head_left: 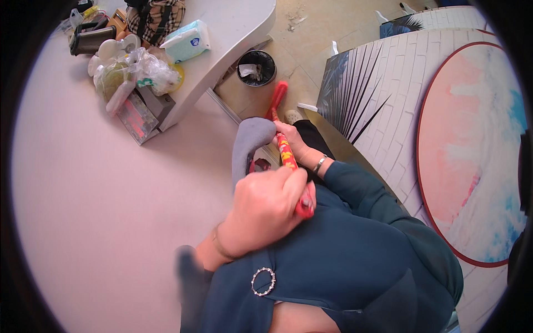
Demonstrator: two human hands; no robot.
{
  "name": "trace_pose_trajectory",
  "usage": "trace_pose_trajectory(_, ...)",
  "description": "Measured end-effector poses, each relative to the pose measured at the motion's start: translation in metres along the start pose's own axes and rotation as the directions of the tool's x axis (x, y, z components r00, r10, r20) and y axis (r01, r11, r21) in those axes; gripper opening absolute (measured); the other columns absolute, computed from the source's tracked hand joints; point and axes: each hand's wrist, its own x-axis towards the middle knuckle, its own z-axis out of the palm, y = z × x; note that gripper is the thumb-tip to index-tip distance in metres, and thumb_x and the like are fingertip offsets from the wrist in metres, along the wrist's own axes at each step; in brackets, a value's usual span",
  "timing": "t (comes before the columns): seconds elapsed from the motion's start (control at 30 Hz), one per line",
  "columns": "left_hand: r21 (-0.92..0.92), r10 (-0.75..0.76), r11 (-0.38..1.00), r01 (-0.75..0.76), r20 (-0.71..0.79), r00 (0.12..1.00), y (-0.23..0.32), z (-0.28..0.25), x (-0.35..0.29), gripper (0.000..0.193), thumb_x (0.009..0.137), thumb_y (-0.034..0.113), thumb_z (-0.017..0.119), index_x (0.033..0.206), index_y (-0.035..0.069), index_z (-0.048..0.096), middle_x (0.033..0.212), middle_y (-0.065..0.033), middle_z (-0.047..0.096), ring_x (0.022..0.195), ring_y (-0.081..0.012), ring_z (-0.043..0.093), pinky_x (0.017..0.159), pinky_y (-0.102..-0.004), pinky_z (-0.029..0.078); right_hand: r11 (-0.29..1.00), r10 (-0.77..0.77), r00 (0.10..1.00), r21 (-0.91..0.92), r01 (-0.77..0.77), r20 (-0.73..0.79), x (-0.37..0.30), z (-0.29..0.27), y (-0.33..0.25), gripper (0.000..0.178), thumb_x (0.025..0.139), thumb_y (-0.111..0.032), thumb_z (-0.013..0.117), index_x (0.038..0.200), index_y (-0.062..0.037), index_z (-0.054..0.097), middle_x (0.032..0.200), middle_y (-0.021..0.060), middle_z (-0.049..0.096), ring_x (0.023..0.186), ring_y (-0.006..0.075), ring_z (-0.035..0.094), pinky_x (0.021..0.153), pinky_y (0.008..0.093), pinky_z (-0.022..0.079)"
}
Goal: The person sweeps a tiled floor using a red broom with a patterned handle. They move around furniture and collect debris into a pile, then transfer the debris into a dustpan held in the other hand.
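Both my hands grip a red stick [286,155] with a yellow pattern, which slants away from my body toward the floor. My left hand [265,201] is closed around its near end, close to my waist, with a red tip [304,209] poking out below the fingers. Farther along, my right hand [295,144] wraps the stick. Beyond that hand, a plain red end piece [278,95] shows above the floor; its kind is unclear. Just left of the stick stands a grey curved object [247,145], perhaps a chair back, with something dark red in its hollow.
A pale counter [111,216] fills the left side. On it are a tissue pack [187,42], plastic bags [155,72], a kettle [93,40] and a checked bag [158,19]. A black waste bin [256,67] stands on the floor. Printed panels [383,83] line the right.
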Motion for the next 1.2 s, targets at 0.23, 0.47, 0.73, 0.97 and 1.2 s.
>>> trace_pose_trajectory(0.23, 0.013, 0.114, 0.993, -0.113, -0.093, 0.989, 0.012, -0.017, -0.005, 0.028, 0.065, 0.003, 0.075, 0.092, 0.0, 0.067, 0.066, -0.0055, 0.054, 0.052, -0.0206, 0.055, 0.049, -0.0309, 0.045, 0.941, -0.246, 0.946, -0.285, 0.181, -0.211, 0.026, -0.032, -0.027, 0.008, 0.084, -0.009, 0.069, 0.088, -0.0078, 0.062, 0.078, 0.0082, 0.064, 0.075, 0.0301, 0.063, 0.064, 0.0404, 0.044)
trace_pose_trajectory(0.47, 0.075, 0.039, 0.997, -0.023, -0.222, 0.974, -0.018, 0.022, -0.014, 0.031, 0.066, 0.002, 0.074, 0.096, 0.001, 0.067, 0.065, -0.0073, 0.053, 0.054, -0.0225, 0.057, 0.05, -0.0325, 0.045, 0.854, -0.422, 0.88, -0.421, 0.306, -0.217, 0.077, -0.044, 0.013, 0.011, 0.084, -0.005, 0.071, 0.091, -0.0099, 0.065, 0.079, 0.0072, 0.066, 0.073, 0.0262, 0.063, 0.07, 0.0353, 0.044)
trace_pose_trajectory(0.73, 0.017, -0.109, 0.992, 0.126, -0.4, 0.91, -0.015, 0.034, -0.036, 0.029, 0.071, 0.004, 0.074, 0.098, -0.004, 0.066, 0.064, -0.0104, 0.056, 0.052, -0.0248, 0.057, 0.05, -0.0333, 0.046, 0.848, -0.38, 0.914, -0.34, 0.406, 0.142, 0.09, -0.028, 0.017, 0.009, 0.08, -0.01, 0.065, 0.084, -0.0139, 0.058, 0.076, 0.0015, 0.062, 0.077, 0.0245, 0.062, 0.07, 0.0378, 0.038)
trace_pose_trajectory(0.97, 0.051, -0.148, 0.981, 0.186, -0.413, 0.899, 0.004, 0.007, -0.045, 0.028, 0.07, 0.001, 0.074, 0.095, -0.005, 0.065, 0.064, -0.0118, 0.057, 0.051, -0.0256, 0.057, 0.049, -0.0336, 0.047, 0.886, -0.383, 0.915, -0.227, 0.403, 0.132, 0.074, 0.005, -0.007, 0.01, 0.08, -0.009, 0.066, 0.081, -0.0131, 0.058, 0.072, 0.0047, 0.061, 0.073, 0.028, 0.063, 0.062, 0.0408, 0.044)
trace_pose_trajectory(1.2, 0.071, -0.131, 0.985, 0.157, -0.283, 0.95, 0.023, -0.011, -0.033, 0.027, 0.068, 0.0, 0.073, 0.093, -0.004, 0.066, 0.068, -0.0131, 0.062, 0.054, -0.0263, 0.06, 0.053, -0.0336, 0.05, 0.936, -0.338, 0.911, -0.02, 0.352, 0.236, 0.05, 0.02, -0.022, 0.01, 0.079, -0.006, 0.067, 0.085, -0.0084, 0.059, 0.076, 0.011, 0.064, 0.076, 0.0336, 0.064, 0.067, 0.0423, 0.052)
